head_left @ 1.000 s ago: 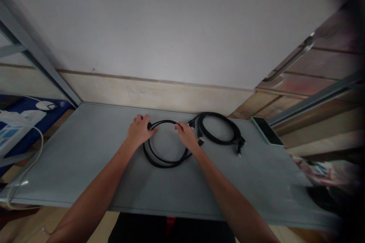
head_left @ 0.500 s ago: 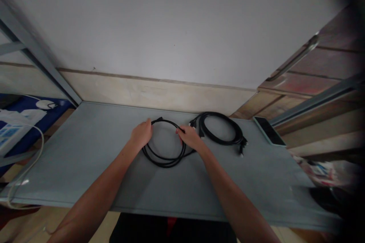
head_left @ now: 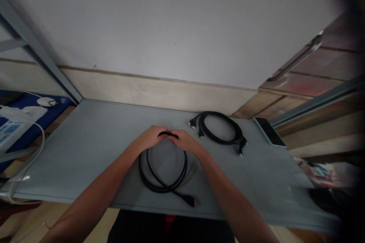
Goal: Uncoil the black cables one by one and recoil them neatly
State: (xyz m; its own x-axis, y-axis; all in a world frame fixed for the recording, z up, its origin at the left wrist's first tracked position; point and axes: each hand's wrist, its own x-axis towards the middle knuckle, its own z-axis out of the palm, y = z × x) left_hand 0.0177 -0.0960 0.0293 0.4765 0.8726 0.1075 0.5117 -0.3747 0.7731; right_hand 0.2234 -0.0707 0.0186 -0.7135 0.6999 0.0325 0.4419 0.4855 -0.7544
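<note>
Since the grip of L hand & R hand holds a thin black looped cable, strands are best pinched evenly w/ black plug clear.

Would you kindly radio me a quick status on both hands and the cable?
Left hand and right hand together, gripping black cable at its loop's far side. One plug free at the near side. Other black coil off right, apart from it.
</note>
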